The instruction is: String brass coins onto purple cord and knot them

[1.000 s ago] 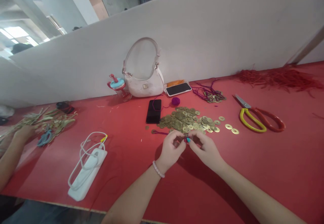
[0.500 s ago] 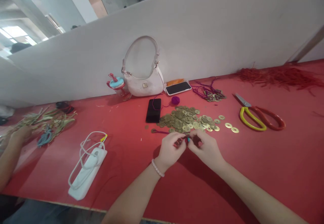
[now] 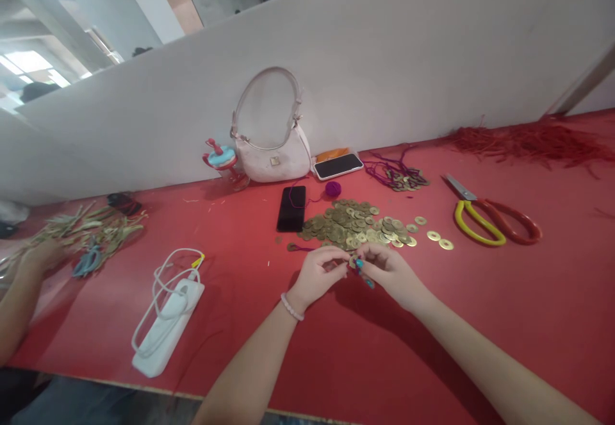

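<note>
Both my hands meet just in front of a heap of brass coins with holes in their middles. My left hand pinches a brass coin and purple cord between thumb and fingers. My right hand is closed on the same cord from the other side, its thumb pressed close to the coin. A small teal-coloured piece shows below the right fingertips; what it is I cannot make out. Behind the left hand, a purple cord runs out to a coin lying on the table.
Scissors with yellow and red handles lie right, below red raffia-like strands. Behind the coins are a purple yarn ball, two phones, corded coins, and a white handbag. A power strip and another person's hand are left.
My hands have parted slightly, the left shifting a little left and the right a little right. The coin and the teal piece between them now show.
</note>
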The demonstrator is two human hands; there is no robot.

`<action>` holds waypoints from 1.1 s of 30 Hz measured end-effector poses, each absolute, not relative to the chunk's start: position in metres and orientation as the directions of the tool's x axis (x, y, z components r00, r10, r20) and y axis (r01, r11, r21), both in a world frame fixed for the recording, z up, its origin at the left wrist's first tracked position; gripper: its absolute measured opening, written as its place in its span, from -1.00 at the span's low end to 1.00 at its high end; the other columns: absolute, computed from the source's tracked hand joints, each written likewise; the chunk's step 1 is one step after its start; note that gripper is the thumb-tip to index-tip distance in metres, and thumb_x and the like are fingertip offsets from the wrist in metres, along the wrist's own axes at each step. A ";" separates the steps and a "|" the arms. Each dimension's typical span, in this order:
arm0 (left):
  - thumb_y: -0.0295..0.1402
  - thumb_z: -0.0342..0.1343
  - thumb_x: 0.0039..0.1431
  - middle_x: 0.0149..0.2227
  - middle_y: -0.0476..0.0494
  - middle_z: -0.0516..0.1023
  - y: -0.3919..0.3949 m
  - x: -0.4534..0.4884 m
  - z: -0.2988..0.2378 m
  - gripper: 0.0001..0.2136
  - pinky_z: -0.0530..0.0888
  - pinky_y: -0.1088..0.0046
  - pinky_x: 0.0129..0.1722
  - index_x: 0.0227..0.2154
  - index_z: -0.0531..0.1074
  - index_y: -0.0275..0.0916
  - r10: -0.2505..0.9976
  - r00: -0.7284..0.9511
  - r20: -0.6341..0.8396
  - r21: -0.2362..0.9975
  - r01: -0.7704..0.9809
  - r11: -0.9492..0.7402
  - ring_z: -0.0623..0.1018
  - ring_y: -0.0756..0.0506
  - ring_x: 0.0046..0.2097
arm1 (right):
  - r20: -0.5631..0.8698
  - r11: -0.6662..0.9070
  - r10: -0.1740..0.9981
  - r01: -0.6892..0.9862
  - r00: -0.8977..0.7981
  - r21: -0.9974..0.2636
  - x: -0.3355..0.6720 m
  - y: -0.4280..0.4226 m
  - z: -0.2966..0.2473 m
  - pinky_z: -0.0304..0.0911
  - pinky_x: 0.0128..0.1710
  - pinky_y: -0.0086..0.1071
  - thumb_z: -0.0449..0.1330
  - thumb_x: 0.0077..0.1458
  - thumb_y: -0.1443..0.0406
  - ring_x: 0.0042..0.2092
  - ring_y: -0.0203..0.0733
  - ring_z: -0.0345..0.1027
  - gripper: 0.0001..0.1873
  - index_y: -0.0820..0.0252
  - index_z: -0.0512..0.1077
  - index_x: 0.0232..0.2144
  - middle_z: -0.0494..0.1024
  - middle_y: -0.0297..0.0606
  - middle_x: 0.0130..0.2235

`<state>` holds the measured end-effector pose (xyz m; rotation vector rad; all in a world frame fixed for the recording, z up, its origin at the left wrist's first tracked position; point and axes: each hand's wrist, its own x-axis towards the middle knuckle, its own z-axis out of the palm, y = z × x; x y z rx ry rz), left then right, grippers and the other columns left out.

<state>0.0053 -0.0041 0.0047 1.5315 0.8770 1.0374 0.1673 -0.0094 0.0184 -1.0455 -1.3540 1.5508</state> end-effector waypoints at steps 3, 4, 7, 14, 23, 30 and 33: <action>-0.37 0.09 0.05 -0.35 -0.13 0.42 -0.004 0.006 0.004 -0.87 0.43 0.54 -0.48 -0.38 0.46 -0.31 0.922 0.347 0.169 0.977 0.063 -0.202 0.42 0.05 -0.47 | -0.088 -0.114 0.937 -0.059 -0.337 -0.992 0.167 -0.009 0.017 0.08 -0.59 -0.49 0.13 -0.03 0.19 -0.60 -0.41 0.11 -0.80 0.19 0.22 -0.51 0.27 -0.46 -0.60; -0.36 0.08 0.06 -0.35 -0.13 0.41 -0.005 0.006 0.005 -0.87 0.43 0.54 -0.48 -0.38 0.45 -0.31 0.921 0.351 0.168 0.976 0.070 -0.205 0.42 0.05 -0.47 | -0.093 -0.121 0.935 -0.060 -0.342 -0.991 0.168 -0.009 0.017 0.08 -0.59 -0.49 0.14 -0.04 0.19 -0.60 -0.42 0.11 -0.79 0.19 0.22 -0.51 0.27 -0.46 -0.60; -0.37 0.07 0.06 -0.36 -0.12 0.41 -0.005 0.006 0.011 -0.88 0.41 0.55 -0.48 -0.40 0.44 -0.30 0.915 0.358 0.187 0.958 0.140 -0.250 0.42 0.03 -0.45 | -0.105 -0.134 0.926 -0.056 -0.364 -0.989 0.168 -0.009 0.017 0.08 -0.60 -0.49 0.14 -0.04 0.19 -0.61 -0.42 0.10 -0.79 0.19 0.22 -0.51 0.27 -0.46 -0.60; -0.43 0.05 0.04 -0.39 -0.12 0.42 -0.007 0.008 0.017 -0.94 0.37 0.55 -0.45 -0.43 0.39 -0.30 0.911 0.332 0.244 0.909 0.247 -0.334 0.42 -0.01 -0.37 | -0.081 -0.101 0.930 -0.035 -0.360 -0.994 0.166 -0.011 0.025 0.06 -0.56 -0.47 0.12 -0.03 0.23 -0.59 -0.42 0.09 -0.83 0.19 0.22 -0.52 0.24 -0.48 -0.62; -0.52 0.02 -0.02 -0.39 -0.10 0.38 -0.007 0.009 0.016 -0.94 0.35 0.56 -0.45 -0.44 0.35 -0.30 0.933 0.298 0.203 0.932 0.234 -0.277 0.41 0.00 -0.38 | -0.028 -0.025 0.946 0.015 -0.323 -1.000 0.167 -0.012 0.027 0.07 -0.53 -0.46 0.08 -0.03 0.27 -0.58 -0.39 0.10 -0.89 0.19 0.26 -0.52 0.23 -0.48 -0.64; -0.52 -0.01 0.01 -0.46 -0.01 0.33 -0.004 0.007 0.005 -0.91 0.34 0.56 -0.48 -0.37 0.30 -0.28 0.964 0.229 0.137 0.983 0.090 -0.161 0.38 0.06 -0.48 | 0.062 0.104 0.969 0.170 -0.239 -0.980 0.173 -0.012 0.019 0.10 -0.54 -0.44 0.01 -0.03 0.32 -0.57 -0.34 0.14 -0.90 0.18 0.31 -0.49 0.28 -0.41 -0.61; -0.43 -0.02 0.08 -0.50 0.00 0.34 -0.003 0.008 0.004 -0.93 0.34 0.56 -0.50 -0.35 0.27 -0.28 0.972 0.209 0.108 0.994 -0.052 -0.099 0.36 0.08 -0.52 | 0.184 0.245 0.964 0.379 -0.191 -0.892 0.177 -0.013 0.021 0.12 -0.53 -0.41 -0.01 -0.03 0.33 -0.53 -0.28 0.19 -0.85 0.16 0.37 -0.50 0.37 -0.31 -0.54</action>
